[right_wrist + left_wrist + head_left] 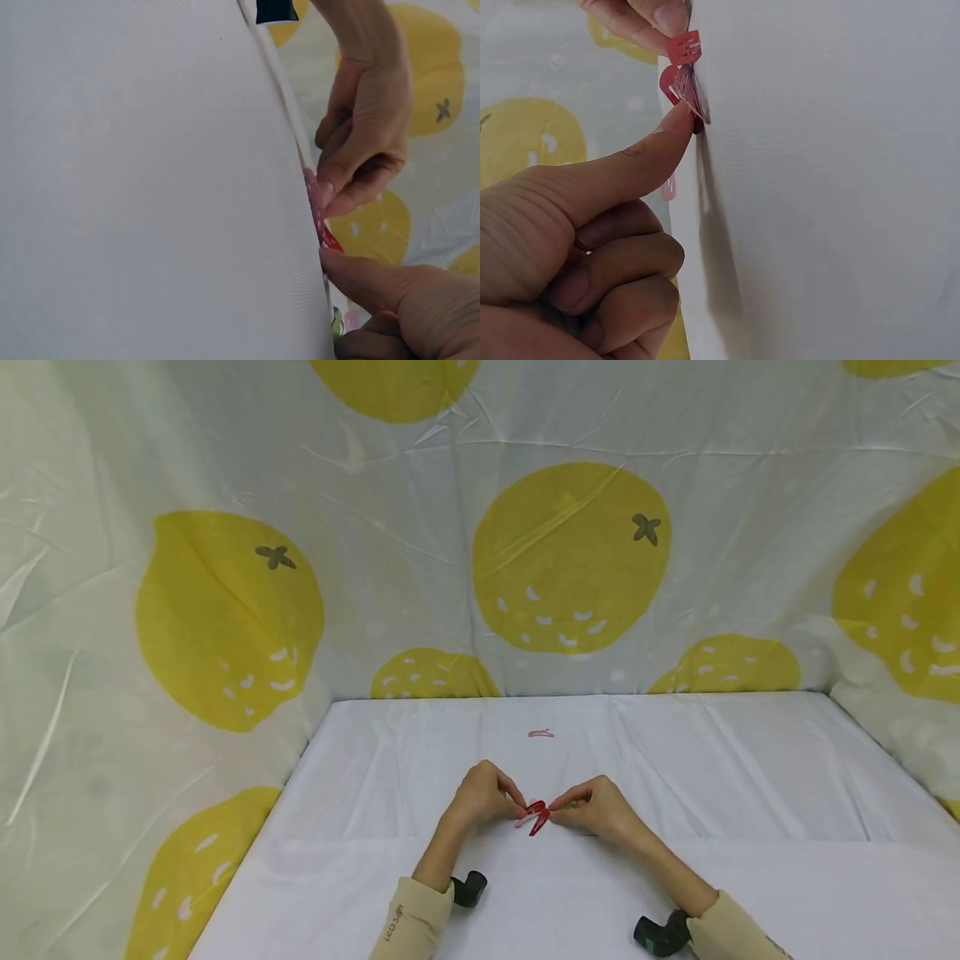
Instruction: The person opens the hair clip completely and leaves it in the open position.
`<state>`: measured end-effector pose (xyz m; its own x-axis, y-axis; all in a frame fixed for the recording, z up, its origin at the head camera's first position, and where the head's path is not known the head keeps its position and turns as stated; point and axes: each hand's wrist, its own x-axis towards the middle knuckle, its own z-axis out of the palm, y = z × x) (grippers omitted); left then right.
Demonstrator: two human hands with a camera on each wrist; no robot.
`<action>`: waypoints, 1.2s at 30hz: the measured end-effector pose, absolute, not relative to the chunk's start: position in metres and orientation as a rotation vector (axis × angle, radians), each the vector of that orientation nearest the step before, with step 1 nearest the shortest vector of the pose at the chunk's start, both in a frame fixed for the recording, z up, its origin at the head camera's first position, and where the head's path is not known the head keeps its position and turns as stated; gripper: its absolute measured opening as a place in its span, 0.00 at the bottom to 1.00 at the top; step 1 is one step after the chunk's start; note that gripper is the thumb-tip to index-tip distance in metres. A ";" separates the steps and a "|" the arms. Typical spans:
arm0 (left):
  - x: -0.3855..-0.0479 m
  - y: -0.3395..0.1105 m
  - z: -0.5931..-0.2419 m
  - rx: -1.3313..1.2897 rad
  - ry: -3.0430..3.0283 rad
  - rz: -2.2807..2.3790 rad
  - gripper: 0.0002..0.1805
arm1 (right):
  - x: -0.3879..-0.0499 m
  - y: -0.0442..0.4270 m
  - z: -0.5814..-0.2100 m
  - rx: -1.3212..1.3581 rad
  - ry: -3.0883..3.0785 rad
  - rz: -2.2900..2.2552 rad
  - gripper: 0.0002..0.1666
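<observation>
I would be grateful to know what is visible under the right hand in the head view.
White cloth shows around the right hand, and part of a green item peeks through. The hand hides the item's remainder and the cloth directly beneath.

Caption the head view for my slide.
Left hand and right hand pinch red clips above white cloth, a reddish clip lying beyond.

Holding clips [541, 821] over the table [540, 902], between the left hand [483, 793] on their left and the right hand [597, 810] on their right. Facing another clip [541, 733] farther back on the table, behind these clips, and, behind the table, a curtain [405, 568].
</observation>
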<state>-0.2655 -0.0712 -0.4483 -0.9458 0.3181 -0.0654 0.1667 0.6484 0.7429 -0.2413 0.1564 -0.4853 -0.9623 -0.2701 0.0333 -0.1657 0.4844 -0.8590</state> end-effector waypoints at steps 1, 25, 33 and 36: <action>-0.266 -0.071 -0.449 0.393 2.671 1.181 0.05 | -0.241 0.156 -0.485 -0.377 2.618 -1.492 0.05; -0.262 -0.067 -0.446 0.444 2.580 1.286 0.03 | -0.239 0.153 -0.478 -0.324 2.565 -1.598 0.07; -0.266 -0.064 -0.446 0.471 2.599 1.366 0.03 | -0.241 0.153 -0.473 -0.157 2.669 -1.730 0.07; -0.268 -0.064 -0.446 0.600 2.639 1.429 0.04 | -0.242 0.154 -0.470 -0.090 2.648 -1.795 0.09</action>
